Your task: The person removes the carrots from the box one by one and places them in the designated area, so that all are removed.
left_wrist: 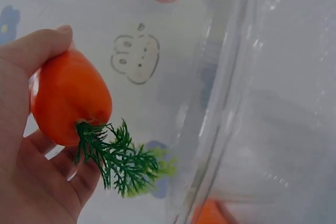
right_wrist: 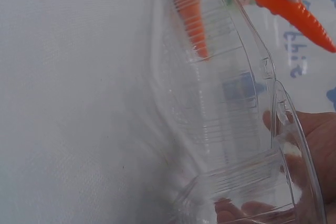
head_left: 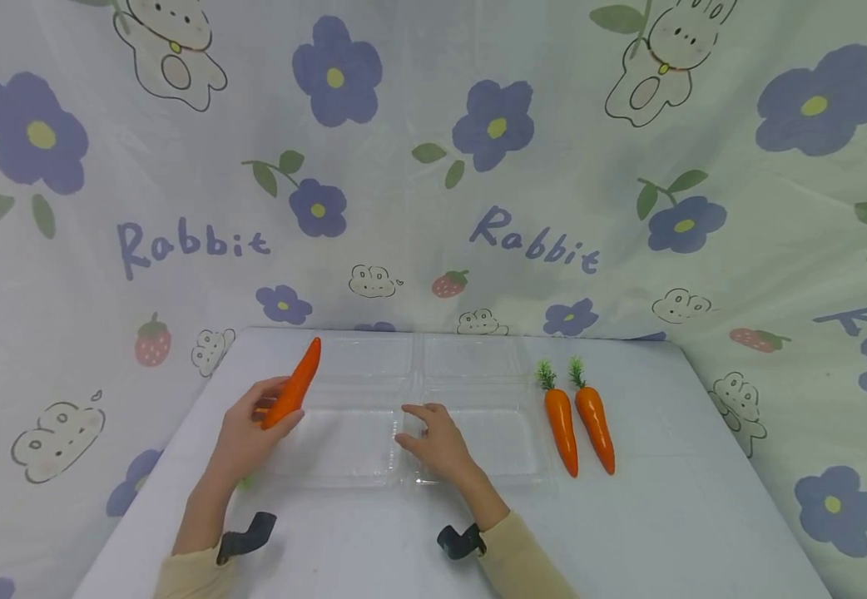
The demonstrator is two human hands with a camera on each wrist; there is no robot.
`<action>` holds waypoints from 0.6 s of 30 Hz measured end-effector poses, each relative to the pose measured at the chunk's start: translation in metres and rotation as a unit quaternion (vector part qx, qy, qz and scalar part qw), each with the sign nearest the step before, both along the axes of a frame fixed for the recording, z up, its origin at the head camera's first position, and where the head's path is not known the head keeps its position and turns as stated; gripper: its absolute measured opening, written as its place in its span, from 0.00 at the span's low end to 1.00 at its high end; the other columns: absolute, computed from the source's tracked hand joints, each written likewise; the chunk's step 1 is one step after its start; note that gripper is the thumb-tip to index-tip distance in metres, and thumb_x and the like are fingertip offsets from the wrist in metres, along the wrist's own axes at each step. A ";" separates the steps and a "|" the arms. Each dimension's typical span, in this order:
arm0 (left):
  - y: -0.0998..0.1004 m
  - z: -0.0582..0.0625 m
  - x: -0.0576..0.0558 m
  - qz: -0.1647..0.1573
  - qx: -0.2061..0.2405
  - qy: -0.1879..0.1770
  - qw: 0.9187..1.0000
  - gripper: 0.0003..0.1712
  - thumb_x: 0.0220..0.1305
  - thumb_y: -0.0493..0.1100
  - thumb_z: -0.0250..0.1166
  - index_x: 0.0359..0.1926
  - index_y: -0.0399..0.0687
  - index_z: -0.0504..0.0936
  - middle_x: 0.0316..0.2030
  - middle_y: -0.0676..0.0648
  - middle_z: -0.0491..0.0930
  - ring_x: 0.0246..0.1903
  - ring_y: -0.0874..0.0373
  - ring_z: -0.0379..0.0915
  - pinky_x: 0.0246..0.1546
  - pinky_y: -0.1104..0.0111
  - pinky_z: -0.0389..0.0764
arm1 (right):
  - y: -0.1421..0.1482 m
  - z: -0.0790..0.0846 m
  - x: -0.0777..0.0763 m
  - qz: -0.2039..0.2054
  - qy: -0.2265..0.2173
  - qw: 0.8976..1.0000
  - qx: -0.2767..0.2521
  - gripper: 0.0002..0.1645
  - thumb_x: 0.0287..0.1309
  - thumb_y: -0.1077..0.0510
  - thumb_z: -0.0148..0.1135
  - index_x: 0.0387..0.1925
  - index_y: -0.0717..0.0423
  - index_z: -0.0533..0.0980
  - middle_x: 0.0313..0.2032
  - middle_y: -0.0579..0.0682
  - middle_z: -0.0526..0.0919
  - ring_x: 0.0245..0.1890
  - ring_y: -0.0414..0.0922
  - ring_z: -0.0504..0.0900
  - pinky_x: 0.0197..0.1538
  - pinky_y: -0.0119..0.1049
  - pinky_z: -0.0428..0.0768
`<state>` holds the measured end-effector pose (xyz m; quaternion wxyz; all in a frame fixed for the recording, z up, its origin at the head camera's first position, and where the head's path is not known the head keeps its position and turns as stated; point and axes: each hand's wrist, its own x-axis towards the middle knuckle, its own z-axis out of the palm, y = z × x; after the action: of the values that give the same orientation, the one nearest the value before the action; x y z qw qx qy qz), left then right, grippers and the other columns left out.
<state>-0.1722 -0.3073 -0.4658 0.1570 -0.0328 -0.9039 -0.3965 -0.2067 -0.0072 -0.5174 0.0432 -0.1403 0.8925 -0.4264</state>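
Observation:
My left hand [head_left: 250, 420] grips an orange toy carrot [head_left: 297, 387], tapered tip up and to the right, above the left edge of a clear plastic box [head_left: 344, 445]. Its green leafy top [left_wrist: 121, 161] hangs by the palm in the left wrist view. My right hand [head_left: 441, 441] reaches over a second clear box [head_left: 501, 445], thumb and index finger spread near the seam between the boxes. In the right wrist view its fingers [right_wrist: 247, 211] show through the plastic. Another carrot [right_wrist: 190, 17] appears through the clear wall there.
Two carrots [head_left: 562, 433] with green tops lie side by side on the white table [head_left: 673, 499], right of the boxes. Both boxes have raised or folded-back clear lids [head_left: 471, 358] at the rear. A patterned curtain [head_left: 403, 166] surrounds the table.

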 end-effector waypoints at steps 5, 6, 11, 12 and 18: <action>-0.015 0.009 0.009 0.042 0.008 0.002 0.999 0.33 0.62 0.51 0.68 0.65 0.48 0.70 0.51 0.40 0.76 0.45 0.50 0.71 0.40 0.83 0.70 | 0.000 0.000 0.001 -0.003 0.002 1.000 0.001 0.31 0.57 0.45 0.67 0.62 0.46 0.75 0.62 0.61 0.69 0.48 0.52 0.80 0.46 0.46 0.82; -0.018 0.011 0.011 0.049 0.009 -0.001 0.999 0.33 0.62 0.51 0.68 0.66 0.48 0.69 0.51 0.40 0.76 0.45 0.50 0.71 0.40 0.84 0.70 | 0.000 0.000 0.001 -0.004 0.003 1.000 0.000 0.30 0.58 0.45 0.67 0.62 0.46 0.75 0.61 0.61 0.69 0.48 0.52 0.80 0.46 0.46 0.82; -0.036 0.016 0.019 0.082 0.012 -0.013 0.996 0.36 0.62 0.52 0.68 0.68 0.48 0.67 0.54 0.37 0.74 0.48 0.47 0.69 0.38 0.86 0.68 | 0.001 0.000 0.001 -0.005 0.005 1.000 0.004 0.31 0.58 0.44 0.67 0.62 0.46 0.75 0.61 0.61 0.71 0.49 0.52 0.80 0.46 0.46 0.82; -0.040 0.015 0.020 0.088 0.013 -0.014 0.996 0.36 0.62 0.52 0.67 0.68 0.48 0.66 0.54 0.36 0.73 0.48 0.46 0.69 0.37 0.86 0.69 | 0.001 0.000 0.001 -0.005 0.007 1.000 0.006 0.31 0.58 0.44 0.67 0.62 0.46 0.75 0.60 0.60 0.71 0.49 0.52 0.80 0.47 0.47 0.82; -0.062 0.009 0.023 0.121 0.016 -0.028 0.992 0.37 0.64 0.51 0.66 0.69 0.47 0.64 0.54 0.34 0.72 0.47 0.43 0.69 0.31 0.84 0.71 | 0.002 0.000 0.002 -0.006 0.004 1.000 0.011 0.31 0.58 0.43 0.66 0.62 0.45 0.75 0.60 0.60 0.71 0.51 0.54 0.79 0.48 0.49 0.81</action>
<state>-0.1489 -0.3691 -0.4572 0.1789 0.0909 -0.8989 -0.3896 -0.2042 -0.0053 -0.5169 0.0382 -0.1359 0.8984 -0.4158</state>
